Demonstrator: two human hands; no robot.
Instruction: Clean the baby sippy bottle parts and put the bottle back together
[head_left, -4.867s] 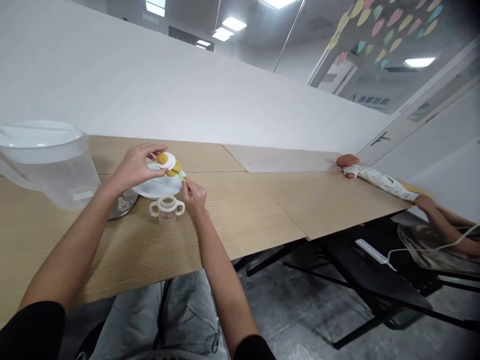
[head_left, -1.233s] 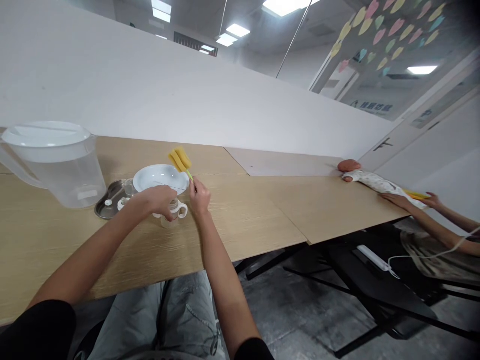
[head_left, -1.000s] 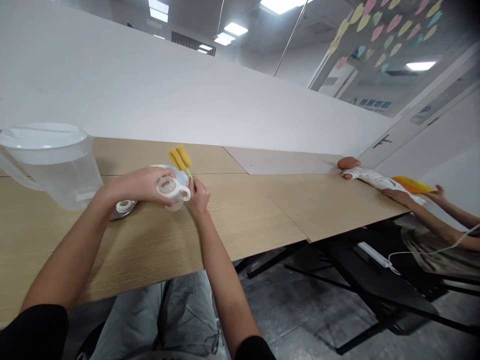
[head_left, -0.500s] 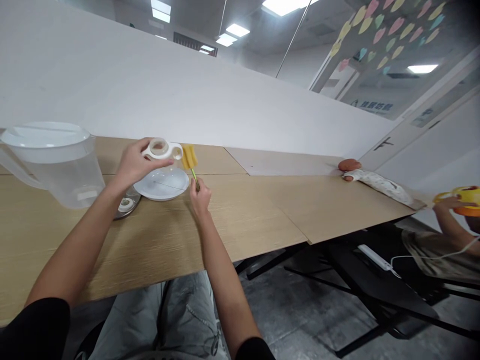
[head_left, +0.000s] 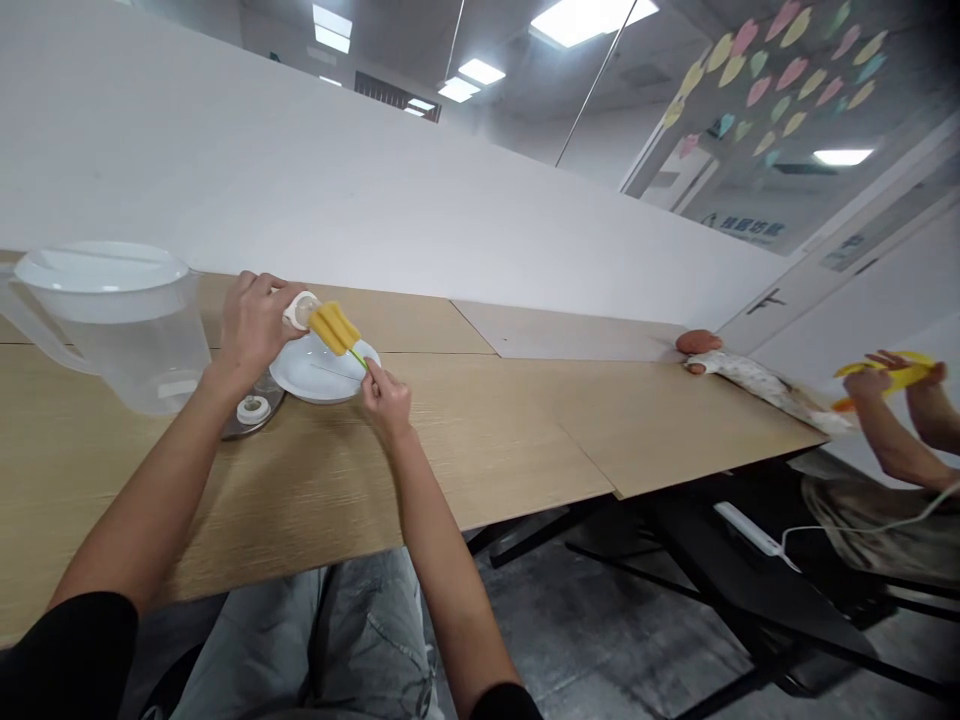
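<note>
My left hand (head_left: 255, 327) grips a clear two-handled baby cup (head_left: 301, 311) above the far side of the plate, with its mouth turned to the right. My right hand (head_left: 386, 394) pinches the green handle of a yellow sponge bottle brush (head_left: 334, 329). The sponge's tip meets the cup's mouth, and my left fingers hide most of the cup. Below them lies a white plate (head_left: 322, 370). A white ring (head_left: 253, 410) rests on a steel tray (head_left: 264, 402), mostly hidden by my left wrist.
A clear plastic pitcher with a white lid (head_left: 112, 330) stands left of my arm on the wooden table (head_left: 480, 430). Far right, a swaddled baby doll (head_left: 731, 360) lies on the table edge. A co-worker's hands (head_left: 889, 372) hold a yellow object. A power strip sits below.
My left hand has lifted the cup from the table and turned its mouth toward the sponge, which now tilts left against it. The co-worker's hands have raised the yellow object.
</note>
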